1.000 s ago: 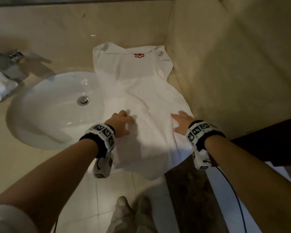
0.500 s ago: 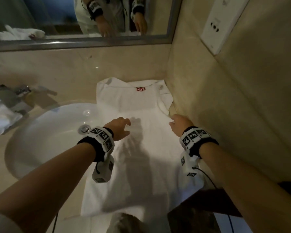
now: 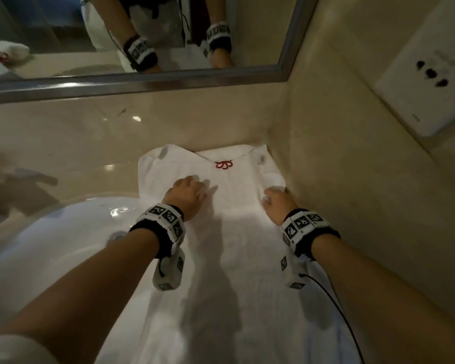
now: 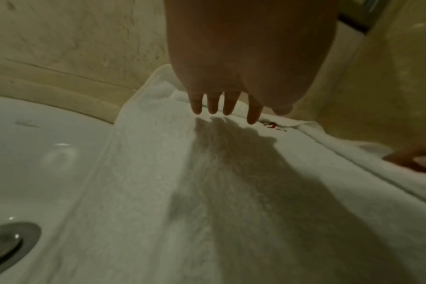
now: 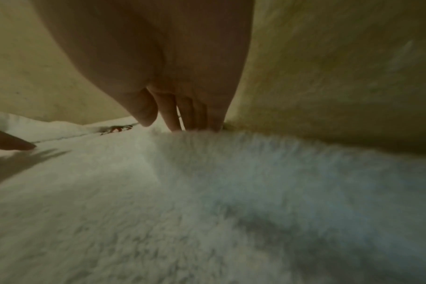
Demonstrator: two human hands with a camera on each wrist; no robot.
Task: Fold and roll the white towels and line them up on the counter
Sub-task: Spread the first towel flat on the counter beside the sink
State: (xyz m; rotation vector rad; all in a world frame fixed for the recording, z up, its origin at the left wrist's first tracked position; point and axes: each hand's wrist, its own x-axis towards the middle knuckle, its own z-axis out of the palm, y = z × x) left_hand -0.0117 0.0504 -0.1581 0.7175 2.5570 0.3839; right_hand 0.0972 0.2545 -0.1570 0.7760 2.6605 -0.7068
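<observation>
A white towel point(image 3: 234, 258) lies lengthwise on the counter. Its far end, with a red embroidered emblem point(image 3: 223, 165), meets the back wall. My left hand point(image 3: 192, 189) lies on the towel just left of the emblem, fingers straight and spread. In the left wrist view the left hand point(image 4: 225, 107) has its fingertips at the towel point(image 4: 158, 192) near the emblem point(image 4: 270, 125). My right hand point(image 3: 273, 203) is at the towel's right edge by a turned-over flap. In the right wrist view the right hand point(image 5: 180, 115) has straight fingers that press into the pile of the towel point(image 5: 207, 211) beside the side wall.
A white sink basin point(image 3: 63, 245) with a metal drain point(image 4: 5, 244) lies under the towel's left edge. The side wall with a socket plate point(image 3: 428, 82) is close on the right. The mirror point(image 3: 63, 35) above shows another crumpled white towel point(image 3: 3, 55) farther left.
Both hands have slid along the towel from its near part to its far end by the emblem. The head view has tilted up, which brought the mirror into sight.
</observation>
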